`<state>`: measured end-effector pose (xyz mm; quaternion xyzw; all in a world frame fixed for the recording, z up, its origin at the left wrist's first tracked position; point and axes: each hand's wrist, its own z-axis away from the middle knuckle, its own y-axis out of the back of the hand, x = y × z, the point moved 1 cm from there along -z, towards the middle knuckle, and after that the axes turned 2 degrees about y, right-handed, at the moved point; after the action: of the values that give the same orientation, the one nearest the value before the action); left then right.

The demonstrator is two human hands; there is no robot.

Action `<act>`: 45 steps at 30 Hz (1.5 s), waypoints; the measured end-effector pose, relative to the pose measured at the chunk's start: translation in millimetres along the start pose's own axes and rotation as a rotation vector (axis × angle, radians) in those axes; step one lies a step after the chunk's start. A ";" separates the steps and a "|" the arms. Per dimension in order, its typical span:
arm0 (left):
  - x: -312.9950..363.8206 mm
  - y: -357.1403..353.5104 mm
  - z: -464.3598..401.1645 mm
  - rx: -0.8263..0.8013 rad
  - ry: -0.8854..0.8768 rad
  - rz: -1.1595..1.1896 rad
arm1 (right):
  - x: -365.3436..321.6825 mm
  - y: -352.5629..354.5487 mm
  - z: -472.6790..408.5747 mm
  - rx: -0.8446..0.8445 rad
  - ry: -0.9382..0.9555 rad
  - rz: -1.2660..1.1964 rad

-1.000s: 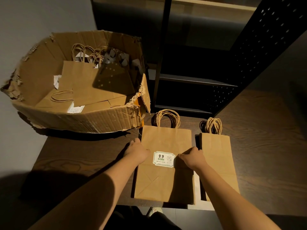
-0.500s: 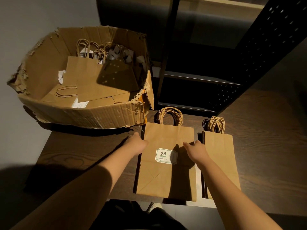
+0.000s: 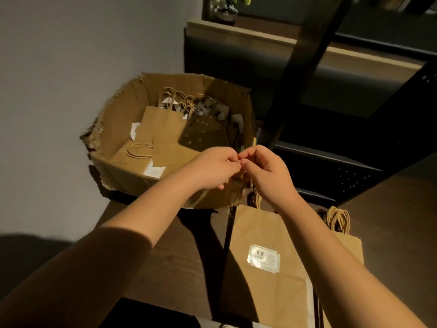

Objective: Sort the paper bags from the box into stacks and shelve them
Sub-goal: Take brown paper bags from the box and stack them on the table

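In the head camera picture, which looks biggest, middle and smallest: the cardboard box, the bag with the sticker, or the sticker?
1. The cardboard box looks biggest, though it sits farther away.
2. The bag with the sticker looks a bit smaller; it is nearer and partly hidden by an arm, so these two are close.
3. The sticker is clearly smallest.

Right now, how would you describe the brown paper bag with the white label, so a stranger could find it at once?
Start at the torn cardboard box on the dark wooden table. Just right of it, nearer the person, a stack of flat brown paper bags lies. The top bag alone bears a white label printed 9.9; the narrower bag at its right shows none.
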<state>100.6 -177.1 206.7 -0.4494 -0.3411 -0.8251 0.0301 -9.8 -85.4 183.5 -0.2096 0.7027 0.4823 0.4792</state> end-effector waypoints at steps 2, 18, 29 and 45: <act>-12.4 30.3 -2.3 0.068 -0.017 0.057 | -15.6 -15.3 -22.4 -0.043 0.008 0.018; -151.4 151.0 -89.8 0.245 0.136 0.078 | -0.4 -142.6 -167.9 -0.575 -0.305 0.489; -178.7 136.6 -113.8 -0.162 0.362 -0.347 | 33.8 -172.7 -208.4 -0.776 -0.291 0.783; -196.3 185.0 -114.2 0.016 0.595 -0.405 | 27.6 -118.3 -226.0 -0.368 -0.530 0.539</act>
<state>200.7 -436.6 114.7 -0.1124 -0.4059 -0.9064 -0.0327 -39.3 -332.3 120.0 0.0310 0.4868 0.7451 0.4549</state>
